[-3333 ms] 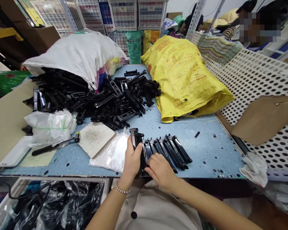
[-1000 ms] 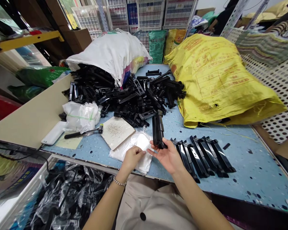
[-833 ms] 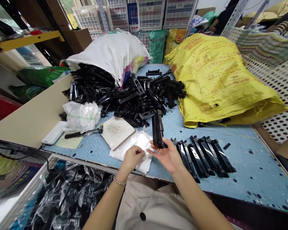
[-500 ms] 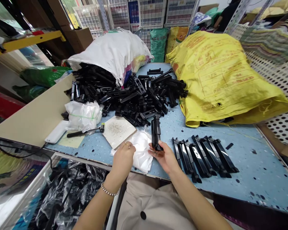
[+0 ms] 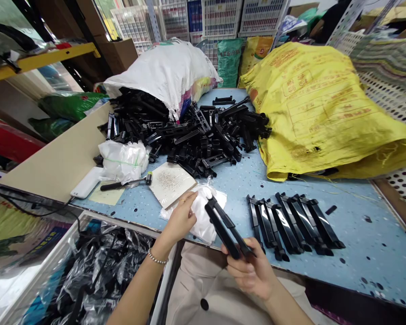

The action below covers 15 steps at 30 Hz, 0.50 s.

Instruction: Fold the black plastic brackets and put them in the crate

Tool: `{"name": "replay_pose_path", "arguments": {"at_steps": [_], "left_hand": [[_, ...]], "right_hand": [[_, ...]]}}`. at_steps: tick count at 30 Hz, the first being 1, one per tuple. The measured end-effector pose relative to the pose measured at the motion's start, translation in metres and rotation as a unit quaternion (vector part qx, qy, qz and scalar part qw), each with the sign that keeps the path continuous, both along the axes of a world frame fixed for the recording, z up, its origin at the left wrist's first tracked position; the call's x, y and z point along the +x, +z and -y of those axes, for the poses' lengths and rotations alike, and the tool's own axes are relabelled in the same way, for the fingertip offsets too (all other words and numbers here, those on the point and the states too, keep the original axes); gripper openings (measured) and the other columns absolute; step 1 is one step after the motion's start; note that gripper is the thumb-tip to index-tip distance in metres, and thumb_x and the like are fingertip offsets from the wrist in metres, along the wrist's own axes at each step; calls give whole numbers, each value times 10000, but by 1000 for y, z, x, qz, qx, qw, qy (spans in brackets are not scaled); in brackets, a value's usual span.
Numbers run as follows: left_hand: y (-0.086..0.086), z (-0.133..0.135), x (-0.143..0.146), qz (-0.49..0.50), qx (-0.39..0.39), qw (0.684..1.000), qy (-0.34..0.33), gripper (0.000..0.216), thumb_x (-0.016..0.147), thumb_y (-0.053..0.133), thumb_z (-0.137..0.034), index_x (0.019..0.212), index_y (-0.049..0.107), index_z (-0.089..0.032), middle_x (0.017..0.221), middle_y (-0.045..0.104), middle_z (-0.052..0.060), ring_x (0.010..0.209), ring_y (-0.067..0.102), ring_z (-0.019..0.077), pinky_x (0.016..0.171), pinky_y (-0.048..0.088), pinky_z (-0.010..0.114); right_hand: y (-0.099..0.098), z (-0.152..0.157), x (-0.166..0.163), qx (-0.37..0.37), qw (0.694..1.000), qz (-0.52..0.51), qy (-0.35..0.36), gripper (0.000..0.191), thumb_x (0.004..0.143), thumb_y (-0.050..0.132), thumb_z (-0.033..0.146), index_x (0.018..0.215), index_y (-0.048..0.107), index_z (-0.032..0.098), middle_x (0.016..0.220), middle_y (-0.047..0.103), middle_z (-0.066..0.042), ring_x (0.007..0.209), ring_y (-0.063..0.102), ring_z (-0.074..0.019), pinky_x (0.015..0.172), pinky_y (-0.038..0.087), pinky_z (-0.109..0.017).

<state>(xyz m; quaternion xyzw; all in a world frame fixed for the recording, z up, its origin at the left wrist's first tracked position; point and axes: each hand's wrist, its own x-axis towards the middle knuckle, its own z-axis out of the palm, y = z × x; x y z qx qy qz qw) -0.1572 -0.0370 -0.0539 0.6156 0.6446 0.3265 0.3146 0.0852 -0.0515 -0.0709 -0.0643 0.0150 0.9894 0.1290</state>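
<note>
We have the right hand [image 5: 252, 266] clamped round the lower end of a black part [image 5: 225, 221], low in the centre of the frame. It tilts up and left, its far end over the clear bags [image 5: 205, 216]. The left hand [image 5: 181, 216] reaches over those bags from the left; we cannot tell whether its fingertips pinch the film.

We judge the one-ended hold the weak point: a slack grip could let the part swing or drop past the table's near edge. Thin film tends to cling, so we might lift several bags at once. A careless left wrist could jog the board [image 5: 165, 196] just beside it and scatter the small bits on top. A wide swing of the right hand could disturb the row [image 5: 287, 225] at centre right.

We work on a speckled blue table [image 5: 358, 216]. A dark pile [image 5: 196, 140] spreads across its upper middle, between a white sack [image 5: 162, 67] and a yellow sack [image 5: 325, 113]. Crates [image 5: 222, 18] stack along the top, and a white-rimmed bin [image 5: 164, 280] fills the lower left.
</note>
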Motion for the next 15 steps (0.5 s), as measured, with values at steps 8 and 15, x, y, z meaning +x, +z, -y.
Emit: {"name": "replay_pose_path", "arguments": {"at_steps": [8,15], "left_hand": [[8,2,-9,-49,29,998,-9,751,701,423,18,1411,394,-223,1436,381,122,922,610,156,881,524,342],[30,38,40,-132,70,973,-173,849,723,367,40,1503,174,-234,1506,324,128,1301,458,263,1038,459,419]], "right_hand": [[-15,-10,-6,-41,998,32,24,463,838,560,495,1001,587,63,470,362,106,418,256,-29,431,349,-96],[-9,-24,-28,71,982,173,12,453,725,654,576,812,586,136,445,317,115,404,244,-31,389,304,-115]]}}
